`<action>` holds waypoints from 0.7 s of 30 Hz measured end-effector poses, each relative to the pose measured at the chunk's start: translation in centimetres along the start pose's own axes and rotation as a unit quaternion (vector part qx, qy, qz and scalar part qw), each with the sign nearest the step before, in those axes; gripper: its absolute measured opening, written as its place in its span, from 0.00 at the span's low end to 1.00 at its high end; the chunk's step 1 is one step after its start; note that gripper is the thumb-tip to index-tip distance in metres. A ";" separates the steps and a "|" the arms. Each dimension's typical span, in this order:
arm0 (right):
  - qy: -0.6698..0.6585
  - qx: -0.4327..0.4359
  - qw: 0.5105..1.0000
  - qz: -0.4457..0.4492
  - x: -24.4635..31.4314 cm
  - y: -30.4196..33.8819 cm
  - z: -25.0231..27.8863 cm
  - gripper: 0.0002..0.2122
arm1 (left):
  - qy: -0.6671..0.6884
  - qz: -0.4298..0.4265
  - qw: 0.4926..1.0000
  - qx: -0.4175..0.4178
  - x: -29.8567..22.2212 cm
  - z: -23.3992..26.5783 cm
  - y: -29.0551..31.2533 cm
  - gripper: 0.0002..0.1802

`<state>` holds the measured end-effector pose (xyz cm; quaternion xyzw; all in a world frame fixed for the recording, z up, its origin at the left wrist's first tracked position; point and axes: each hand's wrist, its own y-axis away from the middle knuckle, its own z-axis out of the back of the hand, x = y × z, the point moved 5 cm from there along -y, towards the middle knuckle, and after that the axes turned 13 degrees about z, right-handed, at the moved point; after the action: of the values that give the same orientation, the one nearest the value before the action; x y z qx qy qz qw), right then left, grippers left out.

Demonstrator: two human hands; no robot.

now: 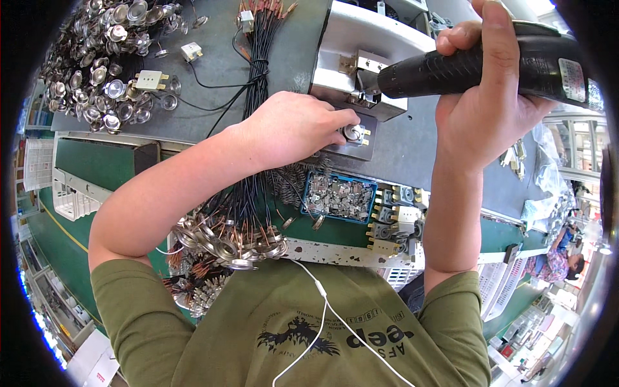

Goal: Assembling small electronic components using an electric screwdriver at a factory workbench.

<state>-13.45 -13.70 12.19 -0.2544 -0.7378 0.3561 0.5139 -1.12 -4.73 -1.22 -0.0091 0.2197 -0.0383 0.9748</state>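
My right hand [477, 109] grips a black electric screwdriver [445, 69] held almost level. Its tip meets a small bracketed part [371, 71] at the opening of a silver metal fixture [348, 32]; the exact contact is hard to make out. Just in front of the fixture, my left hand [290, 129] has its fingers closed at a small round-topped switch part [353, 133] with brass terminals. That part lies on a flat metal plate [361, 147]. Behind and below my left wrist runs a thick bundle of black wires [258, 84].
Many round metal caps [103, 71] are heaped at the far left, near white terminal blocks [151, 80]. A blue tray [338, 195] of small metal pieces sits close to me, beside stacked switch blocks [394, 222]. Wired metal discs [225, 245] hang at the table's near edge.
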 end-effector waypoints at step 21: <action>0.073 0.077 0.993 0.050 0.9 0.1 -2.0 0.09 | -0.012 -0.002 1.000 0.000 -0.1 -0.1 0.0 0.16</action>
<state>-11.93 -12.41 13.06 -0.2759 -0.6555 0.4173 0.5657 -1.21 -4.77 -1.24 -0.0097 0.2082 -0.0397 0.9772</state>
